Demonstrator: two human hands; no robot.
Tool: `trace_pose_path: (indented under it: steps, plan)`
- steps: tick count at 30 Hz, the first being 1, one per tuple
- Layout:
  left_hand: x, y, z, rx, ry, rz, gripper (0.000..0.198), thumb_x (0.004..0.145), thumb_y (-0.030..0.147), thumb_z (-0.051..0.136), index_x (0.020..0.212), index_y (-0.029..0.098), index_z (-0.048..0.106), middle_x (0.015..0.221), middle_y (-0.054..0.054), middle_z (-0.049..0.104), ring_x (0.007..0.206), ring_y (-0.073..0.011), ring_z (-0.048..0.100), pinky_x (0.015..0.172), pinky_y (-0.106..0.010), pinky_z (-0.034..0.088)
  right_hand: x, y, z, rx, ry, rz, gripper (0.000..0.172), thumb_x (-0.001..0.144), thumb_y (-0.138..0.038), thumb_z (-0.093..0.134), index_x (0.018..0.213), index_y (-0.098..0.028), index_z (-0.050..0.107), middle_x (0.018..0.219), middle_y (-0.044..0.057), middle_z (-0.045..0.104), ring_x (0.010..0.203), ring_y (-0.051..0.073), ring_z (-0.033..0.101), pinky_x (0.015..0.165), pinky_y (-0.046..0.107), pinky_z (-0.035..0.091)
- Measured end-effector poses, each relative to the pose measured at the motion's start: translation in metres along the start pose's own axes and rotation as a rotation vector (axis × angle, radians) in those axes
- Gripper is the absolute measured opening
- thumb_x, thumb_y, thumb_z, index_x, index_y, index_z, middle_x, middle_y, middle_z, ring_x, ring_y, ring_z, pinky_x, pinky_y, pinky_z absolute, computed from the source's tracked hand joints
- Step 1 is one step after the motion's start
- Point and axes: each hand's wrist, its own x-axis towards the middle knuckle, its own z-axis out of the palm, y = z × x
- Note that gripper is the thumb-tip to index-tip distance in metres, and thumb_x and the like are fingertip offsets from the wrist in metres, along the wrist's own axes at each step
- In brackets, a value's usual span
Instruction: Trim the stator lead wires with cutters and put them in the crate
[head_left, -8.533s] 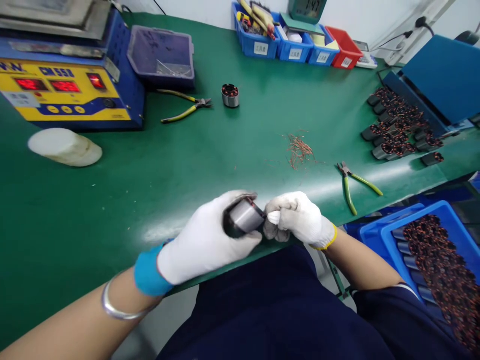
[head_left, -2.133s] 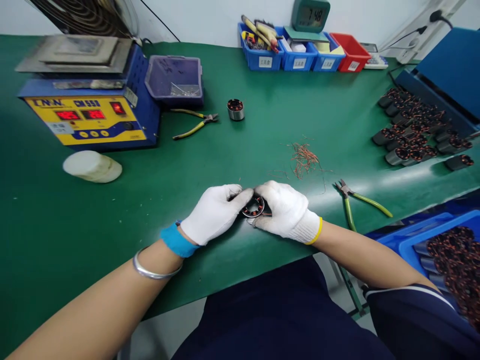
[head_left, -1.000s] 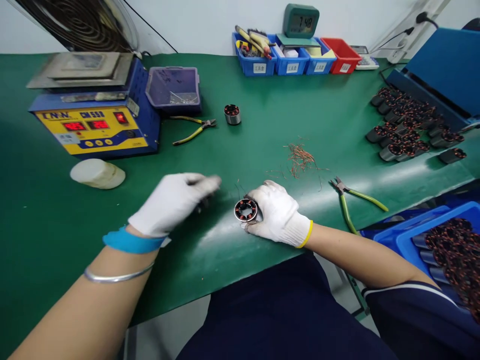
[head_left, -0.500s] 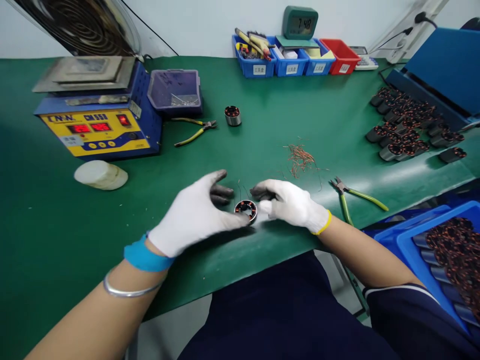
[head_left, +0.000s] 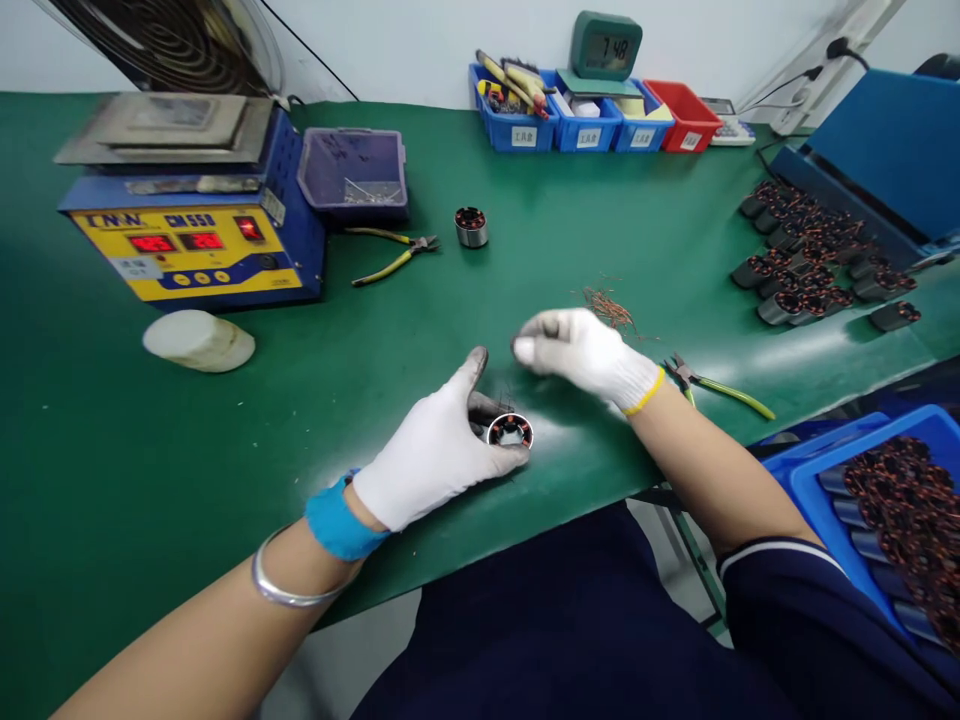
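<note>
A round metal ring part [head_left: 511,431] with copper windings inside and thin wires at its top is near the table's front edge. My left hand [head_left: 450,440], in a white glove with dark fingertips, holds this ring part between fingers and thumb. Up and to the right, my right hand [head_left: 581,352], also gloved, is raised with its fingers curled together; whether it pinches anything is too small to tell. Behind it lies a pile of copper wire bits [head_left: 609,308]. Green-handled cutters [head_left: 694,380] lie right of my right hand.
A second ring part [head_left: 471,228] stands farther back beside other pliers [head_left: 397,258]. At left are a blue-yellow device [head_left: 202,255], a white cylinder [head_left: 199,341] and a purple bin [head_left: 352,210]. Many wound parts [head_left: 806,245] stand at right, above a blue crate [head_left: 814,490].
My left hand has moved right, and the ring part with it. My right hand has moved up, away from the ring part, and its fingers have closed together. The view has shifted slightly.
</note>
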Motion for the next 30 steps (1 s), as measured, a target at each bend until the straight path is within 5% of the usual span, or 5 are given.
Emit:
trace_pose_path:
  steps: [4,11,21,25,30]
  plan:
    - [0.002,0.0,-0.003,0.011,0.023,0.008,0.118,0.063,0.045,0.076,0.155,0.018,0.006,0.103,-0.002,0.073,0.088,-0.0234,0.07,0.081,-0.035,0.053,-0.024,0.001,0.007,-0.318,-0.197,-0.031,0.026,0.073,-0.04,0.07,0.091,-0.02,0.072,0.08,0.0,0.069,0.069,0.012,0.059,0.061,0.024,0.041]
    - [0.005,-0.001,-0.005,0.033,0.081,0.008,0.114,0.064,0.04,0.074,0.154,0.014,0.009,0.102,-0.004,0.073,0.083,-0.0227,0.07,0.081,-0.035,0.053,-0.004,0.018,0.021,0.17,0.189,0.036,0.032,0.08,-0.045,0.059,0.089,-0.015,0.066,0.074,0.0,0.065,0.061,0.009,0.054,0.061,0.024,0.044]
    - [0.005,0.003,-0.005,0.059,0.095,0.027,0.112,0.062,0.037,0.075,0.153,0.01,0.016,0.102,-0.006,0.074,0.09,-0.0257,0.07,0.081,-0.033,0.054,0.009,0.001,0.038,0.066,0.074,-0.062,0.022,0.078,-0.035,0.061,0.083,-0.015,0.066,0.074,0.001,0.067,0.064,0.01,0.058,0.064,0.025,0.049]
    - [0.007,-0.003,-0.004,-0.013,0.049,0.02,0.113,0.064,0.038,0.075,0.154,0.013,0.011,0.109,-0.008,0.071,0.088,-0.0249,0.07,0.081,-0.036,0.055,-0.013,-0.007,0.005,0.026,0.316,-0.121,0.037,0.083,-0.042,0.055,0.102,-0.012,0.064,0.091,0.007,0.069,0.078,0.014,0.063,0.076,0.032,0.053]
    - [0.014,-0.014,0.001,-0.323,0.005,0.063,0.107,0.07,0.036,0.075,0.154,0.02,0.011,0.138,-0.017,0.055,0.111,-0.0279,0.062,0.09,-0.041,0.053,-0.12,0.017,-0.068,-0.955,0.35,-0.068,0.099,0.059,-0.065,0.072,0.138,-0.012,0.046,0.141,0.021,0.047,0.129,0.04,0.045,0.103,0.056,0.04]
